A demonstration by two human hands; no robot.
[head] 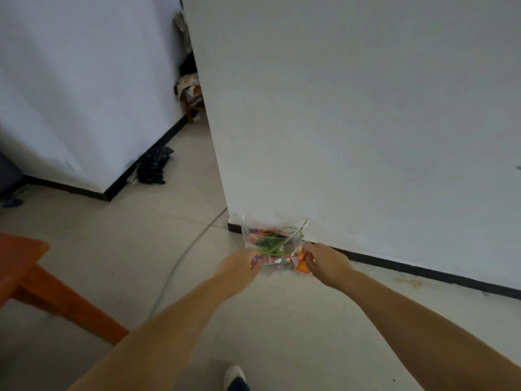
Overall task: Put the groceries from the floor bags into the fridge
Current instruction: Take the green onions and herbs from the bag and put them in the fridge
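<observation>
At the foot of the white wall corner [338, 122], a clear crumpled plastic bag [272, 240] sits on the pale tiled floor [267, 320], touching the wall's black skirting. Inside it lie long green stalks and red packets; what else it holds is too blurred to tell. The left hand [239, 263] pinches the bag's near left edge, and the right hand [324, 262] grips its near right edge beside something orange [301, 267]. Left of the corner, a black plastic bag [153, 165] slumps against another wall, and an orange wooden table [25, 266] stands well apart.
</observation>
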